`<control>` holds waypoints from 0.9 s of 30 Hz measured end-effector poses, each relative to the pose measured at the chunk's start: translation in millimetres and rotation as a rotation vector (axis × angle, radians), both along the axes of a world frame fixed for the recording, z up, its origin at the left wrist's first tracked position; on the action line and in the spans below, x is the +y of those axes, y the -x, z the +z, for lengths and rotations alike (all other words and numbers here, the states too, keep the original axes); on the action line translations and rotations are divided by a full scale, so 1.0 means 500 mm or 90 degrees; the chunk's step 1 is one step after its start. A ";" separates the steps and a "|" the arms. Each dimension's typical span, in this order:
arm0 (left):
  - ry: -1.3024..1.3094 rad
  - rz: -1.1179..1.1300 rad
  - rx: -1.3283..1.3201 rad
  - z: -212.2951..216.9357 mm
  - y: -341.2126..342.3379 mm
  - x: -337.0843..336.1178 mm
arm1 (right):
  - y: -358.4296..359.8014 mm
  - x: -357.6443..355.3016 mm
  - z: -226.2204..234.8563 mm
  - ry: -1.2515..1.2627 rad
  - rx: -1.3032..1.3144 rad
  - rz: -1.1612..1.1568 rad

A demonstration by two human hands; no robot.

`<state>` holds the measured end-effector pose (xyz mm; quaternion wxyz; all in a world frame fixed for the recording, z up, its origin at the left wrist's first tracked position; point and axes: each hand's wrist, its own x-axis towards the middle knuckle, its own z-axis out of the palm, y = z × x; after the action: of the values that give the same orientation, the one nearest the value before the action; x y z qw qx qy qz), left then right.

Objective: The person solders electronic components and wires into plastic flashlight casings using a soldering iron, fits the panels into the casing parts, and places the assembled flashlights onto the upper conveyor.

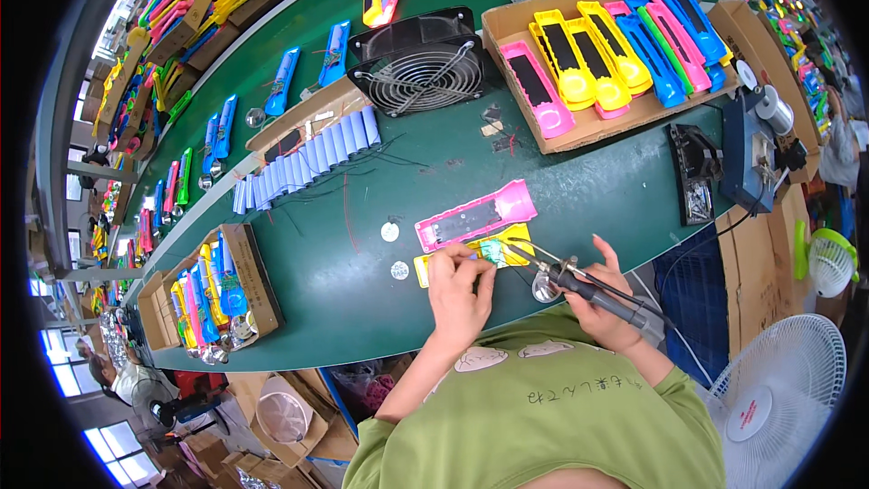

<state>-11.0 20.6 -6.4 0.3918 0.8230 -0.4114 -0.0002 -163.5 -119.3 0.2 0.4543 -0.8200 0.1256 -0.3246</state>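
Observation:
My right hand (602,324) is wrapped round a soldering iron (620,308) with a dark handle and a thin curved metal tube at its front. The iron's tip points at a small green circuit board (494,252) in a yellow flashlight shell (519,233). My left hand (455,297) is closed in a pinch over the yellow shell, beside the board; what its fingertips hold is too small to make out. Just beyond lies an empty-looking pink flashlight shell (519,201). Below the iron sits a shiny round reflector (545,287).
A black metal fan (421,77) stands beyond the shells. Blue wired cylinders (308,160) lie in a row left. Cardboard boxes of shells stand far right (579,138) and near left (262,285). A blue soldering station (749,158) and solder spool (774,111) are right.

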 end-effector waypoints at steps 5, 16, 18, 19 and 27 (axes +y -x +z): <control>-0.041 -0.008 0.075 0.018 -0.015 -0.002 | 0.000 0.059 -0.056 -0.465 -0.143 -0.171; -0.087 -0.048 0.050 0.028 -0.027 -0.003 | -0.007 0.068 -0.082 -0.533 -0.095 -0.171; -0.089 -0.046 0.056 0.031 -0.027 -0.004 | -0.010 0.067 -0.084 -0.543 -0.093 -0.174; -0.089 -0.046 0.056 0.032 -0.027 -0.005 | -0.010 0.067 -0.086 -0.526 -0.083 -0.175; -0.100 -0.047 0.063 0.033 -0.029 -0.007 | -0.013 0.064 -0.084 -0.487 -0.077 -0.175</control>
<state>3.3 17.0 10.1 0.3457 0.8345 -0.4201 -0.0875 -156.9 -87.5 -41.9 0.6856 -0.5468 0.3186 -0.3598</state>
